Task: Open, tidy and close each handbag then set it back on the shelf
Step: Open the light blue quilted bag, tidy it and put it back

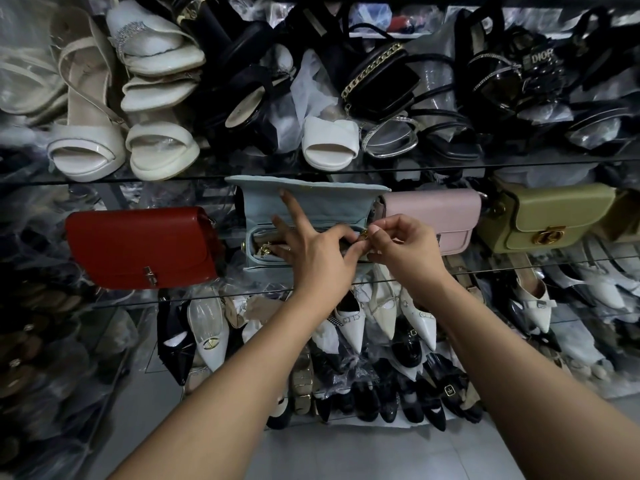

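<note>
Both bare forearms reach from near to far, converging. The left hand [311, 251] splays its fingers, index straight, pointing far. The right hand [405, 247], just beside it, curls, pinching a gold piece [364, 233].

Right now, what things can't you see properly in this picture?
Head view:
- Inside the pale blue fabric handbag: mostly covered by the left hand.
- Small gold metal piece: too small, pinched by the right hand fingers.
- Tan thing at far right: cut off by the picture's edge.

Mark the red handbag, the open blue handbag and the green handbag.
red handbag [138, 244], head view, front flap.
blue handbag [339, 195], head view, raised flap.
green handbag [554, 209], head view, front flap.
</note>
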